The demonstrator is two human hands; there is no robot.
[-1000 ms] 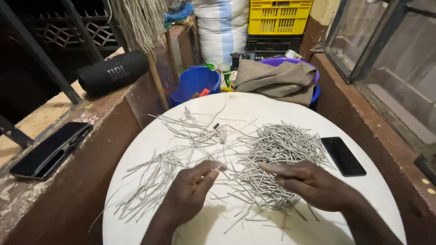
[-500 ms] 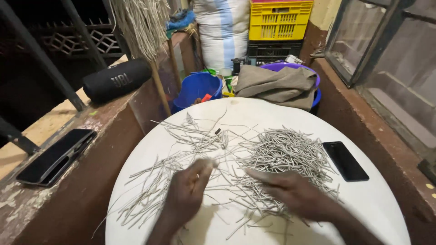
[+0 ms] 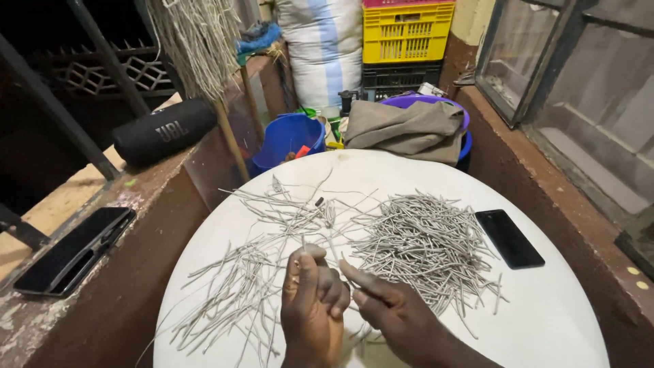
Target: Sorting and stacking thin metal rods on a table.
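The left hand [image 3: 312, 310], lifted off the round white table [image 3: 545, 320] where it lay flat a second ago, now pinches one thin grey stick [image 3: 304, 247] upright, while the right hand [image 3: 392, 310] meets it with fingers pressed together. Sorting has moved to single pieces: the dense pile [image 3: 426, 245] lies right, loose sticks [image 3: 231, 300] left.

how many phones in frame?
2. One black phone lies flat on the white round table, right of the pile of grey sticks. A second black phone lies on the ledge at far left. Others may be hidden.
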